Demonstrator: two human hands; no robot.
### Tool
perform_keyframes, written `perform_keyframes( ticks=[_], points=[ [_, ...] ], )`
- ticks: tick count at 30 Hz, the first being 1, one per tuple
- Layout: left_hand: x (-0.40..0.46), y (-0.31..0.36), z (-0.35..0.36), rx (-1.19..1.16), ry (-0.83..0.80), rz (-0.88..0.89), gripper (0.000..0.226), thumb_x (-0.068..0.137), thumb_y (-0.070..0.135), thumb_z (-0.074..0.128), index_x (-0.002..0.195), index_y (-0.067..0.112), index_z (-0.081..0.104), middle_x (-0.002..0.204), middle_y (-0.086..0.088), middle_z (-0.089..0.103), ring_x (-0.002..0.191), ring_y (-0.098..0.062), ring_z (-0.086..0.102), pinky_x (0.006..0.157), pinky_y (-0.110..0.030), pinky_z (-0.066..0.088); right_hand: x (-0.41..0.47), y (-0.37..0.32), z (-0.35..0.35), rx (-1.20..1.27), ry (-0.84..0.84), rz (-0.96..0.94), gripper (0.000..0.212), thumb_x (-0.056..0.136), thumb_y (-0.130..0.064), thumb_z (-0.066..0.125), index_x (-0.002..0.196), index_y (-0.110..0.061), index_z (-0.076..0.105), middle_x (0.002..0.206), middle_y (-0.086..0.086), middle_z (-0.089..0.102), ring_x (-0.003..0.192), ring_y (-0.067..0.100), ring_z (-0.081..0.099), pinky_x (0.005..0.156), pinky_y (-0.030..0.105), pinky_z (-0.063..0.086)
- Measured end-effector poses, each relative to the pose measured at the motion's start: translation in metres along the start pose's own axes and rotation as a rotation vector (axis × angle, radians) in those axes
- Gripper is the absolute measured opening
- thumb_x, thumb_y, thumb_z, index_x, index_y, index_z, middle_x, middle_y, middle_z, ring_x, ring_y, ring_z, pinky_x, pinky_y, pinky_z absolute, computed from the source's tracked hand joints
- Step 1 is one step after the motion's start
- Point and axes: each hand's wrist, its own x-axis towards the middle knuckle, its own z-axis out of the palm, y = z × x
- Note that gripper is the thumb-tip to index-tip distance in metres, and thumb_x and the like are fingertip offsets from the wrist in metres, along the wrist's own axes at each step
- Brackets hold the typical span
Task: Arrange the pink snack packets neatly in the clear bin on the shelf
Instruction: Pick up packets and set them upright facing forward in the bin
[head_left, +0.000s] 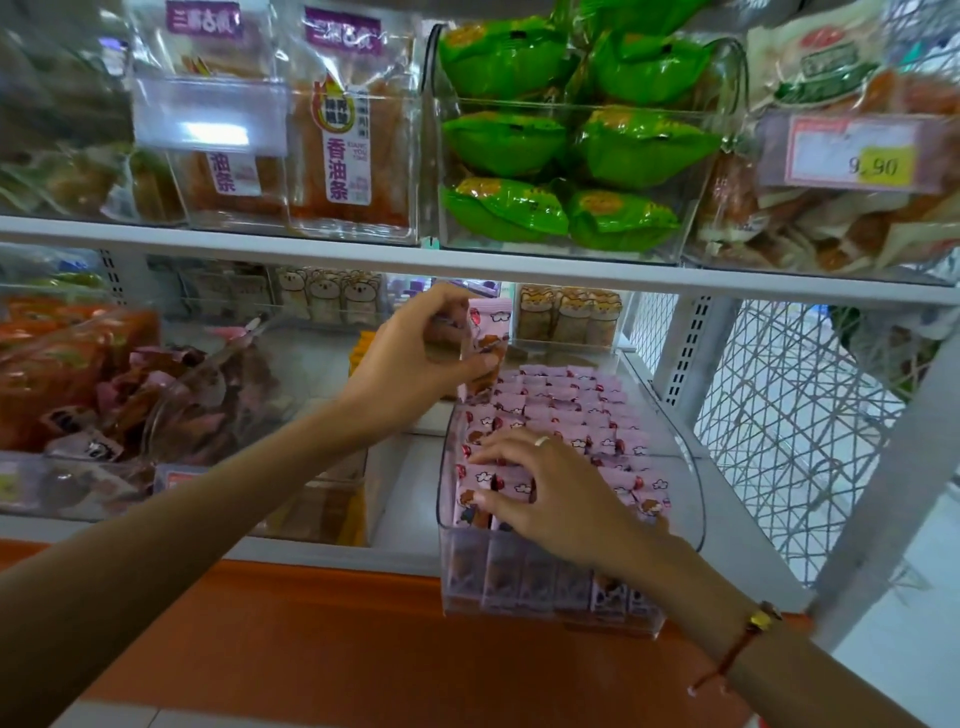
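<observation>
Holding a few pink cartoon-printed snack packets (480, 345) upright, the left hand (415, 358) has its grip clamped on them, thumb below and fingers curled over the top, just above the far left corner of the clear plastic bin (691, 467). Bin sits on the white lower shelf (410, 499), its front end jutting past the shelf edge toward the camera. Below and nearer than the left grip, rows of matching pink packets (566, 405) stand on edge, filling the bin from back to front. Right hand (545, 488) lies palm-down on the near rows, fingers spread and pressing the packet tops, grip apart, nothing pinched; a pale ring (541, 441) on one finger, a red cord bracelet (748, 639) at the wrist. Left of the left grip, a clear tub of mixed brown and pink wrapped sweets (156, 395). Above both hands, on the upper shelf, a clear bin of green packets (571, 150).
</observation>
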Motion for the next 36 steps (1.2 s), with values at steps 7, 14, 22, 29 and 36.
perform_keyframes(
  ticks=[7, 14, 22, 29, 36],
  points=[
    [-0.006, -0.011, -0.001, 0.075, -0.136, -0.045, 0.042, 0.075, 0.019, 0.080, 0.110, 0.022, 0.058, 0.100, 0.002, 0.068, 0.090, -0.007, 0.067, 0.078, -0.026, 0.058, -0.001, 0.001, 0.001, 0.012, -0.001, 0.015, 0.036, 0.088, -0.040, 0.061, 0.122, -0.030, 0.058, 0.129, -0.012, 0.054, 0.119, 0.005, 0.045, 0.102, 0.028, 0.033],
    [0.004, -0.019, 0.000, 0.447, -0.389, -0.131, 0.032, 0.081, 0.032, 0.074, 0.111, 0.028, 0.065, 0.092, 0.023, 0.057, 0.088, -0.008, 0.058, 0.064, -0.009, 0.039, -0.002, -0.001, 0.001, 0.000, 0.019, 0.011, 0.037, 0.088, -0.038, 0.063, 0.122, -0.026, 0.060, 0.129, -0.009, 0.056, 0.118, 0.006, 0.047, 0.102, 0.027, 0.035],
    [0.008, -0.009, 0.006, 0.735, -0.378, 0.124, 0.028, 0.085, 0.026, 0.068, 0.112, 0.031, 0.063, 0.117, 0.007, 0.061, 0.090, -0.003, 0.044, 0.071, -0.022, 0.040, -0.003, 0.003, -0.002, -0.063, 0.059, 0.027, 0.041, 0.088, -0.045, 0.060, 0.126, -0.031, 0.055, 0.136, -0.010, 0.050, 0.128, 0.007, 0.038, 0.109, 0.031, 0.024],
    [0.011, 0.000, 0.026, 1.083, -0.743, 0.155, 0.040, 0.091, 0.045, 0.058, 0.125, 0.026, 0.059, 0.126, -0.001, 0.060, 0.118, -0.018, 0.051, 0.101, -0.037, 0.041, -0.013, 0.010, -0.009, -0.122, 0.066, 0.145, 0.059, 0.086, -0.056, 0.055, 0.139, -0.034, 0.039, 0.143, -0.005, 0.043, 0.130, 0.013, 0.038, 0.105, 0.034, 0.030],
    [0.008, 0.002, 0.019, 0.963, -0.551, 0.088, 0.034, 0.091, 0.039, 0.059, 0.121, 0.023, 0.059, 0.123, 0.003, 0.060, 0.110, -0.013, 0.054, 0.080, -0.023, 0.039, -0.018, 0.014, -0.010, -0.130, -0.017, 0.162, 0.057, 0.089, -0.058, 0.048, 0.141, -0.038, 0.034, 0.145, -0.005, 0.042, 0.132, 0.015, 0.036, 0.106, 0.033, 0.027]
  ],
)
